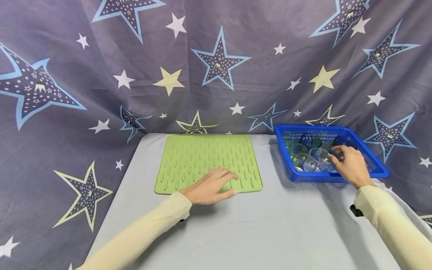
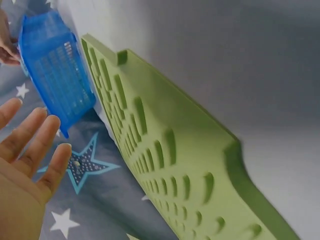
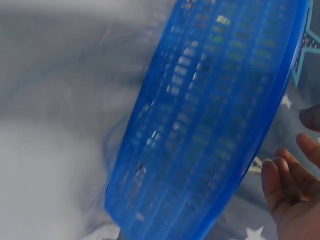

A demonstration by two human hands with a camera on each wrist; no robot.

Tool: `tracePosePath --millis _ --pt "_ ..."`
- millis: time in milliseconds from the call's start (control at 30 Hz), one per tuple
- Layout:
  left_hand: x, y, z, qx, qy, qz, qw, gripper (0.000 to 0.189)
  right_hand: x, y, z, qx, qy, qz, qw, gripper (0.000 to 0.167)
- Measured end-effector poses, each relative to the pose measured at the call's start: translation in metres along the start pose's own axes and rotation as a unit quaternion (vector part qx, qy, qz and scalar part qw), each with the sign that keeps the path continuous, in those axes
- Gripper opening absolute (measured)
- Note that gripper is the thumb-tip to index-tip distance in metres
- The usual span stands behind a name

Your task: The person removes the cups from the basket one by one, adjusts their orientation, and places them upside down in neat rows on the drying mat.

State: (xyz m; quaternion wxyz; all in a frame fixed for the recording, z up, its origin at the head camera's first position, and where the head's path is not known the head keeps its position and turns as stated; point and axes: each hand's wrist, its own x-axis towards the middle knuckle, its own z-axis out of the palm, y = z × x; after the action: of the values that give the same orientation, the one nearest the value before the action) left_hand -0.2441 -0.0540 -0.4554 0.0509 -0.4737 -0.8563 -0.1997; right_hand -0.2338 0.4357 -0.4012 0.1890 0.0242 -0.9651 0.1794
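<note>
My left hand [image 1: 212,187] hovers over the front edge of a green drying mat [image 1: 202,153] with raised oval ridges. Its fingers [image 2: 57,167] are spread and relaxed, with nothing in them. At the right, my right hand [image 1: 351,163] reaches over the front rim of a blue plastic basket [image 1: 287,157]. The thumb and fingers [image 3: 272,182] are apart and lightly bent, and no object shows between them. Clear glasses [image 1: 303,162] and greenish ones lie inside the basket, one rim close to the right fingertips. Whether those fingertips touch it cannot be told.
A pale grey cloth covers the table [image 1: 243,232]. Behind it and to the sides hangs a grey star-patterned curtain [image 1: 256,48], close to the backs of the mat and the basket.
</note>
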Motion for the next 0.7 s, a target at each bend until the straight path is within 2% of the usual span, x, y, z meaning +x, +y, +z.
tracePosePath --millis 333,500,700 --pt "0.014 0.012 0.011 -0.009 0.002 0.037 0.9993 0.050 -0.003 0.043 -0.015 -0.063 -0.030 0.036 0.9969 0.037" --pt "0.018 0.015 0.015 -0.012 0.001 0.039 0.9992 0.047 -0.003 0.058 -0.017 -0.081 -0.056 0.049 0.9940 0.035" --pt "0.024 0.019 0.016 -0.015 -0.002 0.043 0.9989 0.047 -0.006 0.068 -0.023 -0.091 -0.038 0.048 0.9940 0.024"
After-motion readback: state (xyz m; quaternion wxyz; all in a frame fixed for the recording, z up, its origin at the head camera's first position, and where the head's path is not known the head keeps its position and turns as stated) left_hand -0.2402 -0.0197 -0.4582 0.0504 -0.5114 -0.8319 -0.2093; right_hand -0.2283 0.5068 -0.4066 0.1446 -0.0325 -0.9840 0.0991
